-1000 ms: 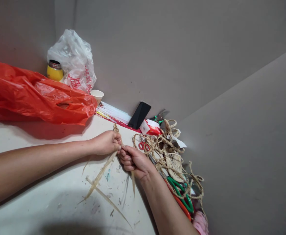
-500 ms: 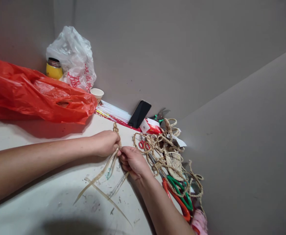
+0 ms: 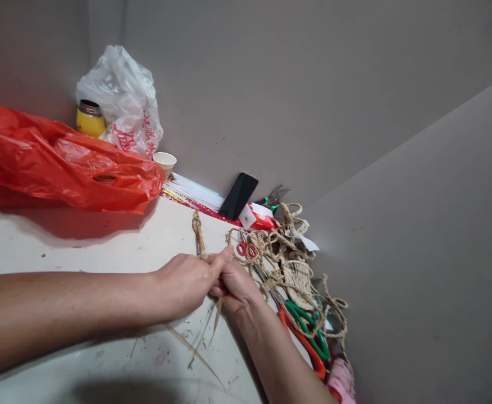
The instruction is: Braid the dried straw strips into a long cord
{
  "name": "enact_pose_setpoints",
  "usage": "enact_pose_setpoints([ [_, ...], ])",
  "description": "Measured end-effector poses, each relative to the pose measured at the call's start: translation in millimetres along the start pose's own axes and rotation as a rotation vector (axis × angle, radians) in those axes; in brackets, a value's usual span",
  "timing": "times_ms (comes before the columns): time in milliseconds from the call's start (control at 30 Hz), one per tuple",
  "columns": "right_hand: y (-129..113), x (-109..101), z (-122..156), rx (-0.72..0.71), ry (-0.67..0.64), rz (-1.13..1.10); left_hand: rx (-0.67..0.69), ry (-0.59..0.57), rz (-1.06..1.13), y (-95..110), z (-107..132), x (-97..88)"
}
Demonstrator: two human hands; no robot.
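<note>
A short braided straw cord [image 3: 198, 234] lies on the white table, its lower end running in under my hands. My right hand [image 3: 236, 280] is closed, pinching the cord at its lower end. My left hand [image 3: 185, 286] is closed as well and crosses over the right hand's fingers, its thumb side pointing at the right knuckles. What the left fingers hold is hidden. Below the hands, loose flat straw strips [image 3: 197, 354] fan out over the table, and one strip [image 3: 218, 315] hangs beneath the right palm.
Right of my hands lies a tangle of braided cord [image 3: 277, 247] with red-handled scissors [image 3: 246, 249], green-handled scissors [image 3: 319, 339] and orange handles [image 3: 309, 350]. A phone [image 3: 238, 196], a paper cup [image 3: 164, 161], a red plastic bag [image 3: 60, 163] and a yellow jar [image 3: 90, 120] stand along the back.
My left hand has moved down and right from the braid, now overlapping the right hand and uncovering more of the cord. The long strip at lower left is out of sight. My right hand stays put.
</note>
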State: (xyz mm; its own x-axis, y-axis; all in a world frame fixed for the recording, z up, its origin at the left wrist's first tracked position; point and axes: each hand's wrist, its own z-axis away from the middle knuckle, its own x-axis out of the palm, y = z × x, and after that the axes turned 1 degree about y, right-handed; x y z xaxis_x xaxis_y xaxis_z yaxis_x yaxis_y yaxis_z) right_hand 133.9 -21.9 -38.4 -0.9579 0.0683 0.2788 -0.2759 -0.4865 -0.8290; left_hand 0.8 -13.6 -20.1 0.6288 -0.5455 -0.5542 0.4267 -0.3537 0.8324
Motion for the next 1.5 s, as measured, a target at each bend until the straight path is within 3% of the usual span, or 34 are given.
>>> enact_pose_setpoints([
  [100, -1, -6, 0, 0.012, -0.022, -0.017, 0.158, -0.045, -0.316, 6, 3, -5.7],
  [200, -8, -14, 1, 0.019, -0.045, -0.048, 0.182, 0.177, -0.231, 8, -5, -20.8],
  [267, -13, -18, 2, 0.045, -0.087, -0.075, 0.111, 0.345, -0.104, 3, -16, -29.0],
  [300, -15, -19, 2, 0.059, -0.113, -0.088, 0.05, 0.373, -0.019, -1, -22, -30.9],
  [367, -17, -20, 1, 0.076, -0.149, -0.103, -0.111, 0.242, 0.233, -11, -31, -29.4],
  [467, -18, -21, 0, 0.064, -0.159, -0.077, -0.32, -0.147, 0.697, -20, -37, -20.8],
  [533, -17, -21, -1, 0.061, -0.178, -0.044, -0.361, -0.242, 0.819, -21, -36, -17.4],
  [667, -18, -26, -1, 0.057, -0.218, 0.007, -0.307, -0.176, 0.701, -19, -34, -21.0],
  [800, -19, -30, 1, 0.019, -0.239, 0.122, -0.162, -0.112, 0.457, -24, -36, -25.7],
  [1000, -18, -27, 3, -0.042, -0.177, 0.308, -0.037, -0.118, 0.207, -32, -38, -26.5],
  [1233, -18, -27, 4, -0.127, -0.103, 0.609, -0.147, -0.139, 0.29, -37, -40, -21.3],
  [1500, -13, -17, 7, -0.46, 0.061, 1.014, -0.377, -0.214, 0.537, -27, -35, -19.6],
])
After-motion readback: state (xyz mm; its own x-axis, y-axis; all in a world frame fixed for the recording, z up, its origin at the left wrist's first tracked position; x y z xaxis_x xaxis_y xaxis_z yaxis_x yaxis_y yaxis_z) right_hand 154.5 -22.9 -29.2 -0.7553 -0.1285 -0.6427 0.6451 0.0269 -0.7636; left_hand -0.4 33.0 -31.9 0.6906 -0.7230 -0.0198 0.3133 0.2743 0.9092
